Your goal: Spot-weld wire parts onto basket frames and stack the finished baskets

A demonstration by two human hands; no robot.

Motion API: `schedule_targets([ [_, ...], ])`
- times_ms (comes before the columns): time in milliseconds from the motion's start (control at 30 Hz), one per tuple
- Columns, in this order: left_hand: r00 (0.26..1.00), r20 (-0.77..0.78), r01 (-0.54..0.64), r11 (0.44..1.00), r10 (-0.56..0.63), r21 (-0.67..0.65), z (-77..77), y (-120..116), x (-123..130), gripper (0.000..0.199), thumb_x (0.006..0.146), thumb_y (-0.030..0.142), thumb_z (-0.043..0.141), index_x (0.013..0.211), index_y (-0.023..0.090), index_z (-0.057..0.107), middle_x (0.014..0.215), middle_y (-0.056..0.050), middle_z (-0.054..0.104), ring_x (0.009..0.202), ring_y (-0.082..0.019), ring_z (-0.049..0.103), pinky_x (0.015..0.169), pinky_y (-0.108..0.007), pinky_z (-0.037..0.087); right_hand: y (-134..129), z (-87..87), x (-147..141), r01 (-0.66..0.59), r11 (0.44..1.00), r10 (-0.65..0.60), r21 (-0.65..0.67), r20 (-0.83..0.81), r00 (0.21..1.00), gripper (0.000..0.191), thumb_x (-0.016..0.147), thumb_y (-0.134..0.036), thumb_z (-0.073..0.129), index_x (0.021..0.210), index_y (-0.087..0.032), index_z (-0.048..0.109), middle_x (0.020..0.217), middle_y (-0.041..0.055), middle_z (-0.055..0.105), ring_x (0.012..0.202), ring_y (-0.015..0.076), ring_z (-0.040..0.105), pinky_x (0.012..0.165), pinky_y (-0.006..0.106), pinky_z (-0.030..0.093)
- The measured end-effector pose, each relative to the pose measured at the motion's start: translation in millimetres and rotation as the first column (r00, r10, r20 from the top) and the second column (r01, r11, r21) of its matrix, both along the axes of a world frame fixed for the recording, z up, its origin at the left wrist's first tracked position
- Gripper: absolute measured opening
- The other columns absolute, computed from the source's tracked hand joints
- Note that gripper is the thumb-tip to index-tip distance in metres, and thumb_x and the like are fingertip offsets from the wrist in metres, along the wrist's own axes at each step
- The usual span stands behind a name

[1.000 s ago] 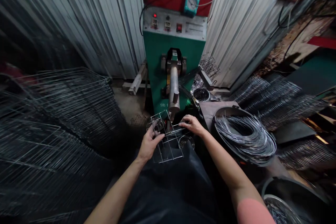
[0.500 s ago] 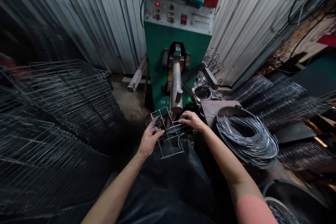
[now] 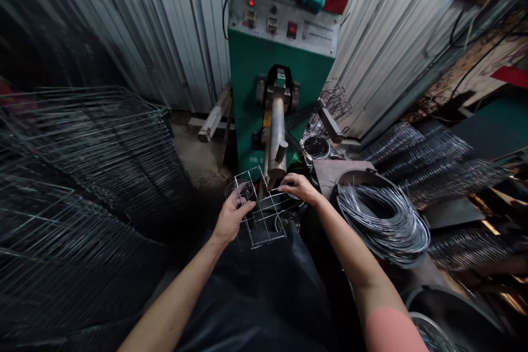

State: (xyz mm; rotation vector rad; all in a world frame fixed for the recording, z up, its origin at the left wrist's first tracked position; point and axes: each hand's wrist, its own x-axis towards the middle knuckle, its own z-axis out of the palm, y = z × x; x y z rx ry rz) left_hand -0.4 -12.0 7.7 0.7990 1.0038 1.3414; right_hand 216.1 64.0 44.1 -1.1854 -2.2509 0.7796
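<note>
Carefully, my left hand [image 3: 231,219] curls its fingers and my right hand [image 3: 300,187] closes narrow around the wire basket frame [image 3: 264,210], held at the spot welder's electrode [image 3: 277,137], and it should stay square and steady.

A small wire frame [image 3: 260,210] of thin, shiny metal rods, crossing in an open square grid, is held tilted in front of the person's body. Its far corner points up and away. The left hand [image 3: 233,219] grips the frame's near left side, fingers curled over the rods. The right hand [image 3: 299,187] closes on the far right side, fingertips on a crosswise rod. Two round wire rings [image 3: 243,190] lie at the far left and near right of the grid; whether they are joined to it is hard to tell.
</note>
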Motion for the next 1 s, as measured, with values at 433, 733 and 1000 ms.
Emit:
schedule_targets([
  [433, 0.999, 0.045, 0.011, 0.998, -0.008, -0.054, 0.2, 2.7, -1.1, 0.067, 0.054, 0.023, 0.075, 0.117, 0.013, 0.053, 0.057, 0.01, 0.044, 0.052, -0.003, 0.041, 0.055, -0.019, 0.034, 3.4, -2.1, 1.1, 0.001, 1.0, -0.001, -0.002, 0.007, 1.0, 0.02, 0.076, -0.038, 0.065, 0.074, -0.019, 0.07, 0.072, 0.0005, 0.059, 0.073, 0.0145, 0.056, 0.068, 0.024, 0.04],
  [733, 1.0, 0.014, 0.026, 0.998, -0.026, -0.059, -1.0, 1.3, -2.9, 0.068, 0.056, 0.026, 0.075, 0.118, 0.015, 0.051, 0.059, 0.009, 0.05, 0.054, -0.006, 0.049, 0.056, -0.021, 0.039, -16.4, -1.5, -0.6, 0.115, 0.966, -0.135, 0.231, 0.074, 0.988, 0.022, 0.079, -0.042, 0.063, 0.085, -0.022, 0.068, 0.088, 0.0048, 0.063, 0.089, 0.0193, 0.053, 0.079, 0.031, 0.038],
  [1000, 0.998, -0.07, -0.003, 1.0, 0.001, -0.026, -0.2, 2.4, -0.9, 0.049, 0.049, 0.029, 0.079, 0.091, 0.014, 0.058, 0.064, 0.005, 0.057, 0.06, -0.009, 0.053, 0.062, -0.023, 0.04, -52.5, -21.6, -13.4, 0.277, 0.892, -0.312, 0.357, 0.042, 0.949, 0.022, 0.079, -0.043, 0.062, 0.078, -0.021, 0.064, 0.107, 0.0077, 0.061, 0.108, 0.0227, 0.047, 0.093, 0.039, 0.028],
])
